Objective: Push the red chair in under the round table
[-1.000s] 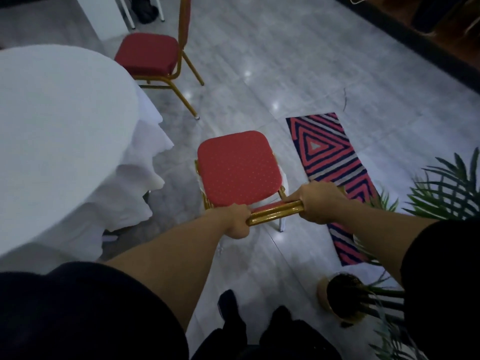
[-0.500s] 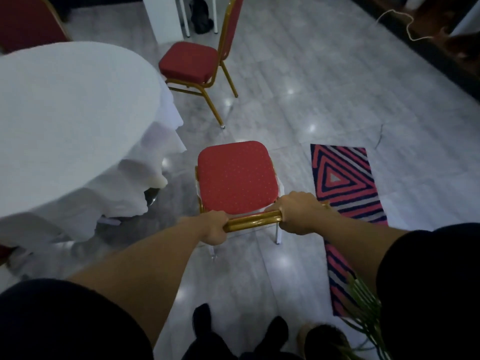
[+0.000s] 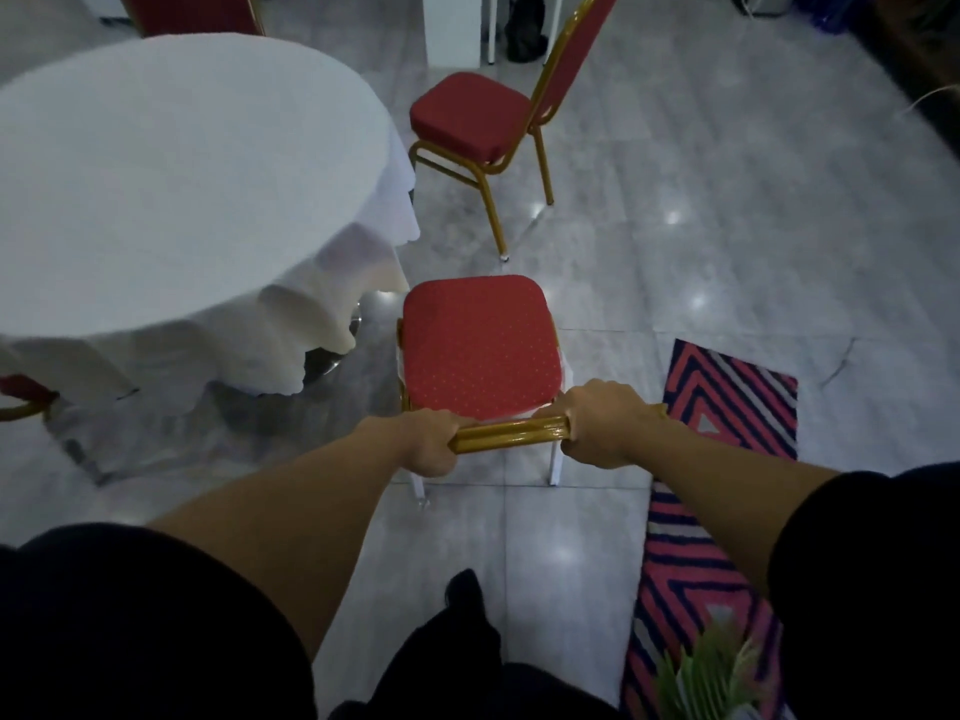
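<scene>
Glossy grey tile floor (image 3: 727, 210) with light glints; striped rug (image 3: 727, 407) near right, a second red chair (image 3: 467, 116) far centre.

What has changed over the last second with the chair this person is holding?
The red chair has come closer to the round table: its seat now sits just beside the hanging tablecloth, though not yet under it. The striped rug and the potted plant have fallen further behind. The left hand and right hand still grip the gold top rail as before.
</scene>
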